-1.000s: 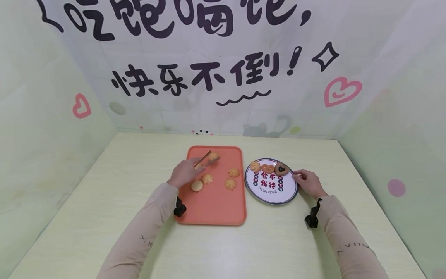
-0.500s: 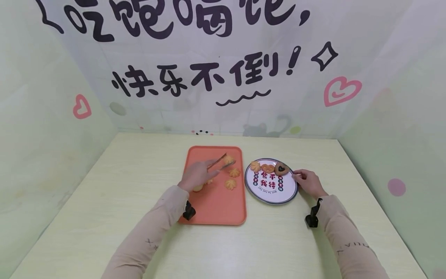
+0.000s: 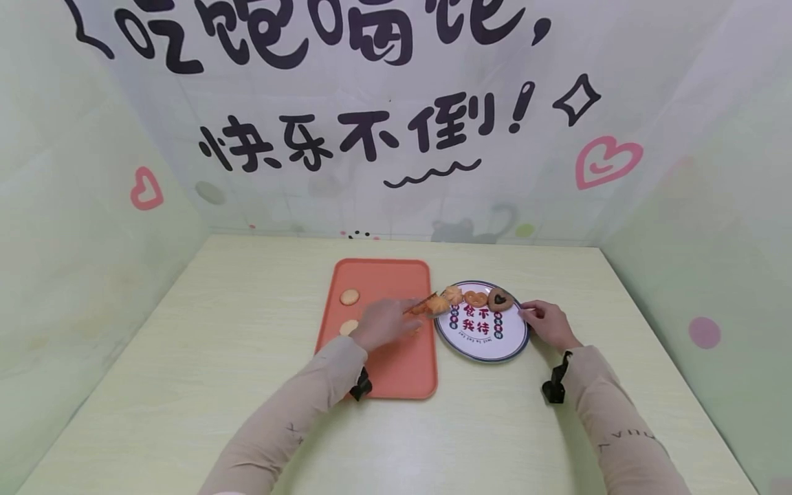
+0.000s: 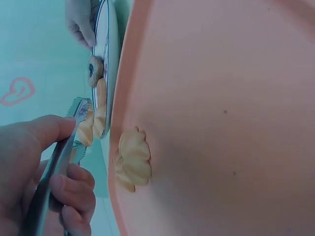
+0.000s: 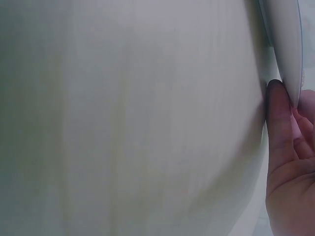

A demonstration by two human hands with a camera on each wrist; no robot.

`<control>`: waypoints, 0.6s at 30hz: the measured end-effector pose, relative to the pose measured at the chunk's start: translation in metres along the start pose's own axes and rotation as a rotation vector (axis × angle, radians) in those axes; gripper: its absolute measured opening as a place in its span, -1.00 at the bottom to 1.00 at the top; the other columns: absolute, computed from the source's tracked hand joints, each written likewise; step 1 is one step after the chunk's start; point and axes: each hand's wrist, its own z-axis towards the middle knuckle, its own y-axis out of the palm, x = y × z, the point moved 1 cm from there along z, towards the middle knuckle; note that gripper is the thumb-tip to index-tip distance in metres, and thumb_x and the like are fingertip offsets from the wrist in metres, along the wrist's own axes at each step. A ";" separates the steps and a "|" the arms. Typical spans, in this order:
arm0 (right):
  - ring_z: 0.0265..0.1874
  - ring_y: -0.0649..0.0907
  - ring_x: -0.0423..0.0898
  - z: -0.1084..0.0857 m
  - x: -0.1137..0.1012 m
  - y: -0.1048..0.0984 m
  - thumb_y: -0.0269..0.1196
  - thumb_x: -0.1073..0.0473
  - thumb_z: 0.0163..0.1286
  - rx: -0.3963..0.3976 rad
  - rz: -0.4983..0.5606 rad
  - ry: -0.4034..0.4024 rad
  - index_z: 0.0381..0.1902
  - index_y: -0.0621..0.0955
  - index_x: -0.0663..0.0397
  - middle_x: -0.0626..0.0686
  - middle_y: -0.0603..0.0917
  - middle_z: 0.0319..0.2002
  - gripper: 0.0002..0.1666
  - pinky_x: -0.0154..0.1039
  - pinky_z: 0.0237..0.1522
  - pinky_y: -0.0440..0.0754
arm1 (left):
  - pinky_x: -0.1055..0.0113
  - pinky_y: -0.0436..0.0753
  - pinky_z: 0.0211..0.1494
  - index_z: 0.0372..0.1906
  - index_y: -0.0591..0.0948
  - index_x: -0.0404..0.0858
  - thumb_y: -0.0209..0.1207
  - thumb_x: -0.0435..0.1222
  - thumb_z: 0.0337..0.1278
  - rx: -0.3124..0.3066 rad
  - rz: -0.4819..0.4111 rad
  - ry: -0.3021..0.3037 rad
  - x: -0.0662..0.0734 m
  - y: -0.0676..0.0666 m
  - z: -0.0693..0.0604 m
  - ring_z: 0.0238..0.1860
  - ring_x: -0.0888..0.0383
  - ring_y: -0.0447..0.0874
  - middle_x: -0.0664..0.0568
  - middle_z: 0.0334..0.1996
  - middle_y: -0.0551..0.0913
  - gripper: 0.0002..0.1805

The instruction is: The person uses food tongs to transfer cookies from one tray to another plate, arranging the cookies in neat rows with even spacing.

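Observation:
My left hand (image 3: 385, 324) holds metal tongs (image 4: 60, 160) with serrated tips. Between those tips is a ridged, flower-shaped cookie (image 3: 438, 305), at the plate's left rim. My right hand (image 3: 551, 326) pinches the right rim of the round white plate (image 3: 482, 350), thumb and fingers on either side of the edge in the right wrist view. Along the plate's far side sit a flower-shaped cookie (image 3: 454, 295), a golden heart-shaped cookie (image 3: 476, 299) and a brown cookie with a dark heart centre (image 3: 500, 300). In the left wrist view, flower-shaped cookies (image 4: 133, 160) lie by the tray's edge.
An orange-pink tray (image 3: 396, 378) lies left of the plate, under my left hand. Two plain round cookies, one farther back (image 3: 349, 297) and one nearer (image 3: 349, 327), are on its left half. My left hand hides part of the tray. A printed backdrop (image 3: 396, 206) stands behind the table.
The left hand and tongs have moved right across the tray with the flower-shaped cookie, reaching the plate's left rim. The round cookies have come into sight. My right hand stays on the plate.

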 end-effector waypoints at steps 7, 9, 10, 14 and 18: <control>-0.45 0.50 -0.11 0.000 0.000 -0.001 0.07 0.20 0.31 -0.002 -0.008 0.011 -0.03 0.49 0.39 0.18 0.59 -0.35 -0.62 -0.29 -0.40 0.43 | 0.35 0.49 -0.28 0.17 0.43 0.00 0.06 -0.02 0.11 0.009 0.040 0.046 0.010 0.008 0.001 -0.14 0.14 0.54 0.10 0.08 0.47 -0.51; -0.45 0.49 -0.11 0.000 0.001 -0.002 0.06 0.20 0.31 -0.001 -0.013 0.005 -0.02 0.48 0.40 0.17 0.58 -0.36 -0.62 -0.28 -0.41 0.43 | 0.31 0.51 -0.22 0.16 0.44 -0.02 0.08 -0.03 0.10 0.014 0.051 0.038 0.012 0.009 0.002 -0.08 0.13 0.53 0.09 0.07 0.49 -0.51; -0.46 0.49 -0.11 0.000 0.001 -0.002 0.06 0.20 0.31 0.000 -0.013 0.003 -0.02 0.48 0.40 0.17 0.58 -0.36 -0.62 -0.28 -0.41 0.43 | 0.32 0.51 -0.24 0.16 0.45 -0.03 0.09 -0.03 0.09 0.013 0.055 0.031 0.013 0.010 0.003 -0.12 0.15 0.54 0.08 0.05 0.50 -0.51; -0.46 0.49 -0.12 0.001 0.000 -0.001 0.07 0.20 0.30 0.000 -0.007 0.005 -0.04 0.49 0.38 0.16 0.59 -0.37 -0.62 -0.30 -0.41 0.43 | 0.36 0.47 -0.40 0.14 0.47 -0.05 0.11 -0.01 0.06 0.007 0.081 0.008 0.017 0.011 0.006 -0.35 0.21 0.51 0.08 -0.09 0.58 -0.50; -0.46 0.48 -0.12 0.001 -0.001 -0.001 0.07 0.18 0.31 -0.009 0.002 0.017 -0.03 0.49 0.39 0.16 0.58 -0.38 -0.61 -0.32 -0.43 0.43 | 0.37 0.43 -0.47 0.11 0.49 -0.06 0.11 -0.02 0.06 0.001 0.117 0.011 0.019 0.011 0.007 -0.47 0.23 0.44 0.08 -0.20 0.61 -0.53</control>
